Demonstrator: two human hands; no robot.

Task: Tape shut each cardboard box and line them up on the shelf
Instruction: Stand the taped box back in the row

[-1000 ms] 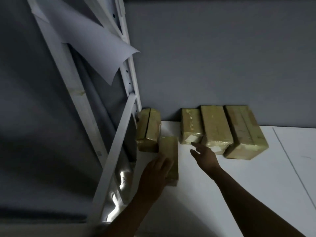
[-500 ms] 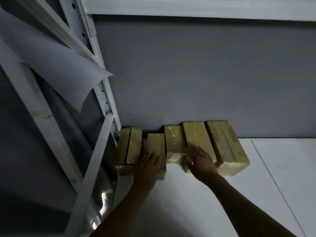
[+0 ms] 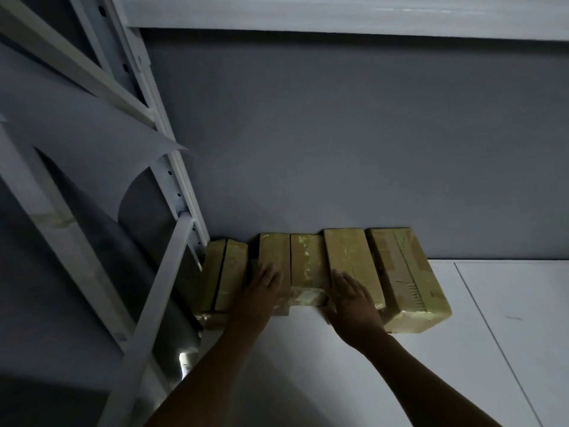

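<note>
Here both flat, spread grips, left hand [image 3: 261,286] and right hand [image 3: 351,295], press taped boxes [image 3: 308,260] on the shelf [image 3: 462,349].

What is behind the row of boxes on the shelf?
Directly behind the row of boxes is the grey back wall; the boxes look pushed against it. Whether any gap remains cannot be seen, since the boxes cover the joint with the white shelf.

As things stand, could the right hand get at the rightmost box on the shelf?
Probably yes: the right hand rests on the neighbouring box, and nothing blocks the rightmost box.
</note>
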